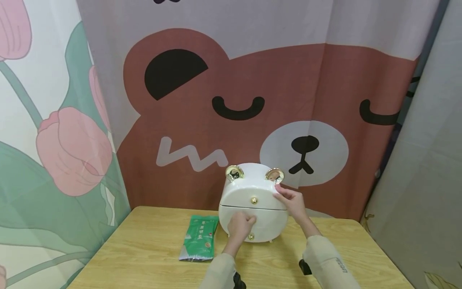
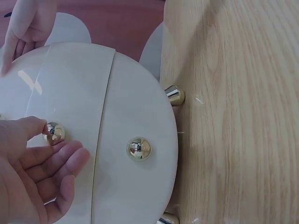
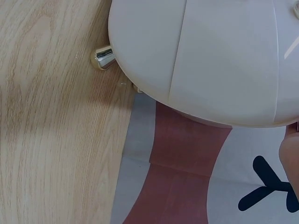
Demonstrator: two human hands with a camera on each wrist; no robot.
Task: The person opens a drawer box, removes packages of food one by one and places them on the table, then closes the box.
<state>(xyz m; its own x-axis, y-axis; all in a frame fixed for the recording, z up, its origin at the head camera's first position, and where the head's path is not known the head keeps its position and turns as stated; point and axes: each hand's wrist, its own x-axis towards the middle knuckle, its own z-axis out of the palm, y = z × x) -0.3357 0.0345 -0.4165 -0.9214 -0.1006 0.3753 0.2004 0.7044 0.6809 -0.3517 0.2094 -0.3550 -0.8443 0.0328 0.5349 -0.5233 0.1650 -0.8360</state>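
Observation:
A glossy white storage box with drawers and two gold-rimmed ears stands on the table. In the left wrist view, the thumb and index finger of my left hand pinch the gold knob of the middle drawer. That same hand hides this knob in the head view. Beneath it, the bottom drawer's knob shows untouched. My right hand holds the box's upper right edge by the ear; only part of this hand enters the right wrist view.
A green packet lies flat just left of the box. Short gold legs lift the box off the wooden table. Close behind hangs a curtain with a bear print.

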